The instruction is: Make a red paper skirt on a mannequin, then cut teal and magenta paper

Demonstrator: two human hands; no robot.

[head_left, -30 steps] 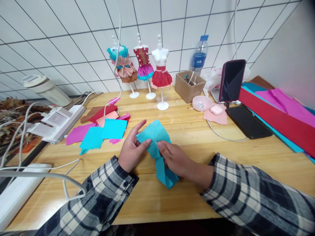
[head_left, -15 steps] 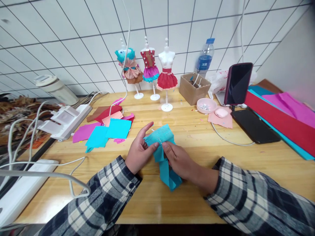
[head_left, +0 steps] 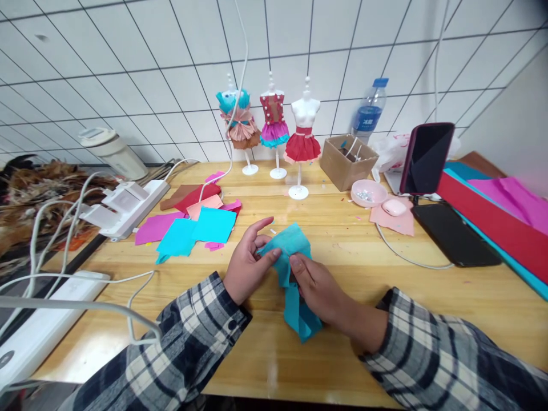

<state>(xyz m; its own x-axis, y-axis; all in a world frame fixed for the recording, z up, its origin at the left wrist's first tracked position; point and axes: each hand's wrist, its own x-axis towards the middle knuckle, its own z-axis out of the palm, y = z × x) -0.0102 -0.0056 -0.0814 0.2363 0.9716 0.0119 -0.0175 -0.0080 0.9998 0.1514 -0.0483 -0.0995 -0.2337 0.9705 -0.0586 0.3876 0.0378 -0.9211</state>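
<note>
A turquoise crepe paper strip (head_left: 293, 240) is held up over the wooden table, its lower part hanging in folds below the hands. My left hand (head_left: 252, 260) pinches the strip's left edge between thumb and fingers, with the index finger stretched out above it. On the other side, my right hand (head_left: 317, 285) has its thumb pressed on the paper and its fingers curled behind. The right fingertips are mostly hidden by the hand. Something dark shows between the right fingers and the paper; I cannot make out what it is.
Behind stand three small mannequins (head_left: 305, 114) in paper outfits. A cardboard box (head_left: 349, 168), a pink bowl (head_left: 369, 194) and phones (head_left: 456, 234) lie to the right. Coloured paper pieces (head_left: 214, 224), a power strip (head_left: 128, 211) and cables are on the left.
The whole view has shifted, so everything sits slightly more to the right and lower. Both hands keep their hold on the turquoise paper, whose upper part is now bent a little more.
</note>
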